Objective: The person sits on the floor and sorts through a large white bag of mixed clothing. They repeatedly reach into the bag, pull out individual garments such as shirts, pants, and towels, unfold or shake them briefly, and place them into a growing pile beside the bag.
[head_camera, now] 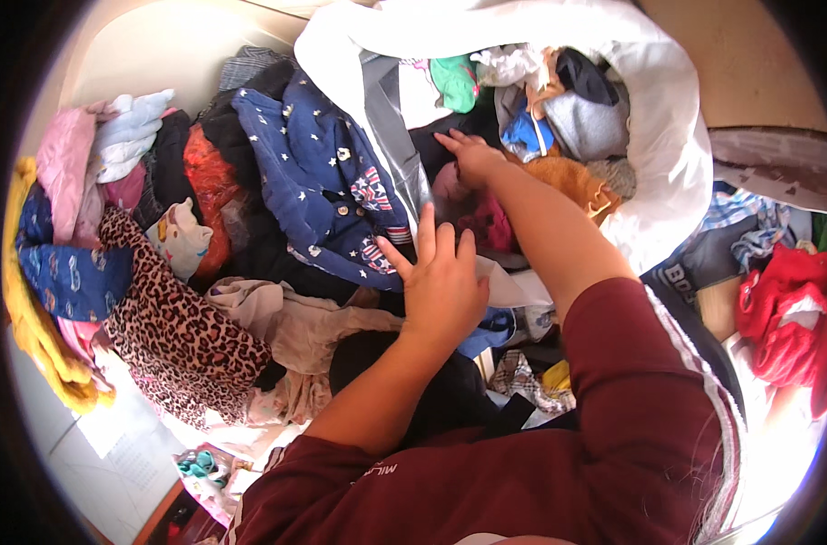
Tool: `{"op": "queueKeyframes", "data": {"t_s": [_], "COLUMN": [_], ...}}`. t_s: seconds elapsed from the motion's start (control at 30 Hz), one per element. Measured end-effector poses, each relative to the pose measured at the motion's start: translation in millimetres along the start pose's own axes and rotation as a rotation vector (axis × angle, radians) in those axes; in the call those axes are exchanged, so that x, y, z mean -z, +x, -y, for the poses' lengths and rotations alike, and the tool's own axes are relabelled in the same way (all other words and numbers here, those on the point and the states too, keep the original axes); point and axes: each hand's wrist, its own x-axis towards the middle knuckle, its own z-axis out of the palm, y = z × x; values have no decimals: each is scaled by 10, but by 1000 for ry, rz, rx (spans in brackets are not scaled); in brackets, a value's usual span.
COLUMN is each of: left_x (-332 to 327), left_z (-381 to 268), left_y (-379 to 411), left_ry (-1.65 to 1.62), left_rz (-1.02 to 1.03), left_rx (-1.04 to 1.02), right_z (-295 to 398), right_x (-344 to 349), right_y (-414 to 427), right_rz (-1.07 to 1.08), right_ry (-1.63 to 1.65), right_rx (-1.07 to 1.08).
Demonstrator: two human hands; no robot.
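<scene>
A large white bag with a dark grey inner side stands with its mouth wide, full of clothes. My right hand reaches into it, fingers stretched over a black cloth; what lies beneath the palm is hidden. Close by are a pink cloth and a magenta cloth. My left hand is at the bag's near edge, fingers spread and nothing visible in them. Beside it lies a navy star-print child's garment with buttons and striped cuffs.
Left of the bag are piled a leopard-print garment, a yellow garment, a pink garment and an orange-red garment. A red knitted garment lies at right. A beige panel rises behind the pile.
</scene>
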Motion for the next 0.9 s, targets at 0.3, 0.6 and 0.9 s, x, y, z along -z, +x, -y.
{"op": "queueKeyframes", "data": {"t_s": [0.3, 0.6, 0.9], "left_x": [99, 126, 93], "left_z": [96, 132, 128], "left_y": [103, 59, 36], "left_ry": [-52, -87, -63], "left_rz": [90, 85, 120], "left_rx": [-25, -37, 9], "right_z": [-213, -601, -109], "right_x": [-204, -650, -187], "right_y": [80, -218, 46], "right_rz": [-108, -75, 326], "right_ry": [219, 0, -86], "right_rx": [-126, 268, -19]}}
